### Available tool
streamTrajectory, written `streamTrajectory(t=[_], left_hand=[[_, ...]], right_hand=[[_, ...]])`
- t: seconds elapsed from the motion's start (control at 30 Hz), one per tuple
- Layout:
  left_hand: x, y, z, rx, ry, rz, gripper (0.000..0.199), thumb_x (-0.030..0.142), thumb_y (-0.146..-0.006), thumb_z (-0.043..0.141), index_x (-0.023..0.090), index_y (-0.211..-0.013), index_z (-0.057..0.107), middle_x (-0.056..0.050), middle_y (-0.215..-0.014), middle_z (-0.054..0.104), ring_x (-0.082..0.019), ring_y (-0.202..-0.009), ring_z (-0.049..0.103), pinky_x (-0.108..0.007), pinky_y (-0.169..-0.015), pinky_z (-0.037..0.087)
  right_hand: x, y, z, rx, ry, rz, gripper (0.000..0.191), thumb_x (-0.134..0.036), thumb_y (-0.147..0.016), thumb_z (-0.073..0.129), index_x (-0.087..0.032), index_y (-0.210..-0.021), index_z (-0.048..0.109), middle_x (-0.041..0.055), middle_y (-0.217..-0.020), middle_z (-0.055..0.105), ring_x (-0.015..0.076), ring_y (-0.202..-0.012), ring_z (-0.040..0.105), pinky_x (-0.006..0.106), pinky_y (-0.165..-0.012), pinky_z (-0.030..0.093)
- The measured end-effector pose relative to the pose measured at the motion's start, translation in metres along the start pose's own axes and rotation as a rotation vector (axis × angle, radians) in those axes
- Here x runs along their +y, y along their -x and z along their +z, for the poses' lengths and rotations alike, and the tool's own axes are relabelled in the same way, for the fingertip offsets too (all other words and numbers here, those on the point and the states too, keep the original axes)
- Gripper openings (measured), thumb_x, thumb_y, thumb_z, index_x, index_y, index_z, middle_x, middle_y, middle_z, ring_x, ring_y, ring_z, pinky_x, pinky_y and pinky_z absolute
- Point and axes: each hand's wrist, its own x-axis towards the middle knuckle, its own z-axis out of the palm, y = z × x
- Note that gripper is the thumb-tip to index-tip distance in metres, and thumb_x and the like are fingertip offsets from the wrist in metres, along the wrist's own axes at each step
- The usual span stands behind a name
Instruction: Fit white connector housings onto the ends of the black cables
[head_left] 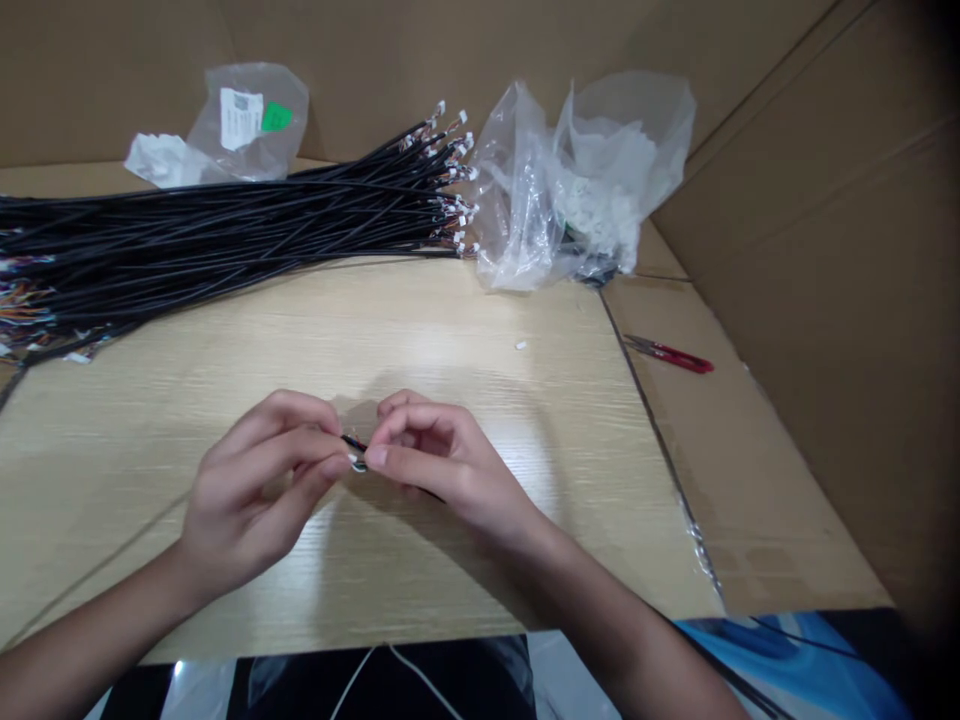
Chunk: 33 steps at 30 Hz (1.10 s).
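Note:
Above the front half of the wooden table, my left hand (266,470) and my right hand (442,460) meet fingertip to fingertip. Between them are the thin coloured wires (358,452) at the end of a black cable. The left thumb and index finger pinch the wire ends beside a small white piece. My right thumb and fingers close on the cable just behind. Part of the black cable shows under the right palm, and more black cable runs past the right forearm. The fingers cover most of the wire ends.
A thick bundle of black cables (247,230) with white connectors lies across the back left. Clear plastic bags (517,200) stand at the back right, and a labelled bag (259,120) lies behind the bundle. Red-handled snips (671,355) rest on cardboard. A tiny white piece (520,346) lies mid-table.

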Motion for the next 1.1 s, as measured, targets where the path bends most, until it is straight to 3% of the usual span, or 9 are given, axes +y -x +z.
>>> streamTrajectory(t=[0.13,0.37,0.8,0.93,1.1], left_hand=[[0.0036,0.0006,0.0008,0.016,-0.089,0.098,0.015,0.003,-0.084,0.060,0.015,-0.093,0.060,-0.002,-0.094,0.056,-0.006,-0.088,0.055,-0.016,-0.072,0.048],[0.0051,-0.0010,-0.0004,-0.010,-0.095,0.106,0.013,0.008,-0.086,0.059,0.019,-0.094,0.060,-0.003,-0.092,0.056,-0.007,-0.083,0.055,-0.016,-0.062,0.049],[0.0030,0.0015,0.0012,-0.015,-0.117,0.122,0.016,0.005,-0.085,0.060,0.017,-0.095,0.060,-0.003,-0.098,0.055,-0.007,-0.087,0.055,-0.015,-0.064,0.048],[0.0013,0.0017,0.0003,-0.014,-0.032,0.026,0.015,0.006,-0.085,0.060,0.018,-0.094,0.061,-0.002,-0.099,0.055,-0.008,-0.092,0.055,-0.018,-0.073,0.048],[-0.0021,-0.0015,-0.0022,-0.088,0.152,-0.229,0.011,0.014,-0.089,0.059,0.020,-0.086,0.067,0.000,-0.094,0.058,-0.005,-0.091,0.058,-0.016,-0.080,0.046]], right_hand=[[-0.0010,-0.0001,0.0015,0.034,-0.003,0.005,0.017,-0.024,-0.066,0.083,-0.017,-0.071,0.068,-0.0020,-0.086,0.051,0.0044,-0.059,0.048,0.021,-0.051,0.035],[0.0013,-0.0013,0.0003,0.060,0.035,0.001,0.014,-0.023,-0.067,0.082,-0.017,-0.070,0.069,-0.0011,-0.086,0.052,0.0049,-0.060,0.048,0.020,-0.049,0.035],[0.0021,-0.0011,0.0009,0.114,0.107,-0.020,0.012,-0.020,-0.066,0.081,-0.016,-0.067,0.069,-0.0005,-0.086,0.051,0.0062,-0.063,0.048,0.023,-0.053,0.036],[0.0009,-0.0001,0.0014,0.109,0.031,-0.028,0.010,-0.021,-0.068,0.079,-0.017,-0.068,0.070,0.0002,-0.089,0.050,0.0068,-0.066,0.050,0.022,-0.051,0.037],[-0.0001,0.0009,0.0020,0.058,-0.039,-0.037,0.008,-0.019,-0.070,0.078,-0.017,-0.068,0.071,-0.0008,-0.092,0.050,0.0027,-0.057,0.050,0.021,-0.050,0.040]])
